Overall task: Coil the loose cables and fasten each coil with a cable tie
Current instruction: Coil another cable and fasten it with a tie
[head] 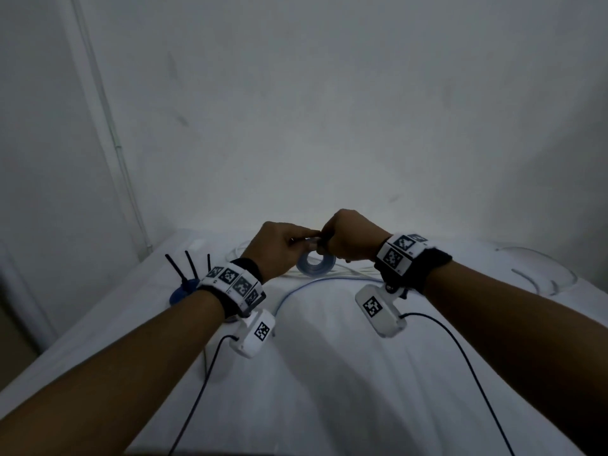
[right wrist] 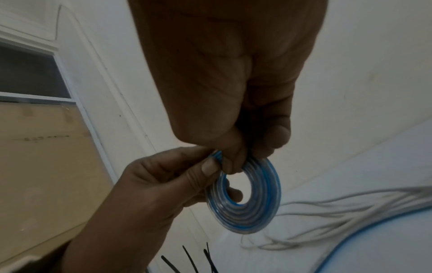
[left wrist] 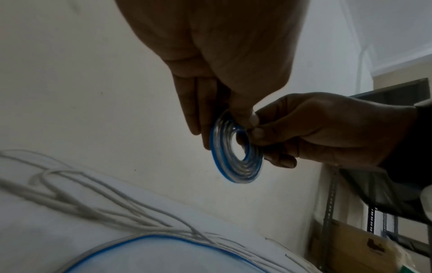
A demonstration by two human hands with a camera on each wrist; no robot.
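Note:
A flat coil of clear cable with a blue stripe (head: pixel 316 264) hangs upright above the white table (head: pixel 329 373). My left hand (head: pixel 283 245) pinches its upper rim from the left, thumb on the near face. My right hand (head: pixel 348 238) grips the same rim from the right, one finger hooked through the hole. In the left wrist view the coil (left wrist: pixel 224 162) hangs between the left hand (left wrist: pixel 233 118) and the right hand (left wrist: pixel 315 129). The right wrist view shows the coil (right wrist: pixel 247 219) under the right hand (right wrist: pixel 243 158) and the left hand (right wrist: pixel 163 184). The cable's loose tail (head: pixel 296 291) trails on the table.
Black cable ties (head: pixel 189 268) stick up from a dark blue coil (head: pixel 179 292) at the left. Loose white cables (left wrist: pixel 93 203) lie behind the hands, and a clear cable (head: pixel 543 268) curves at the far right. A wall stands close behind the table.

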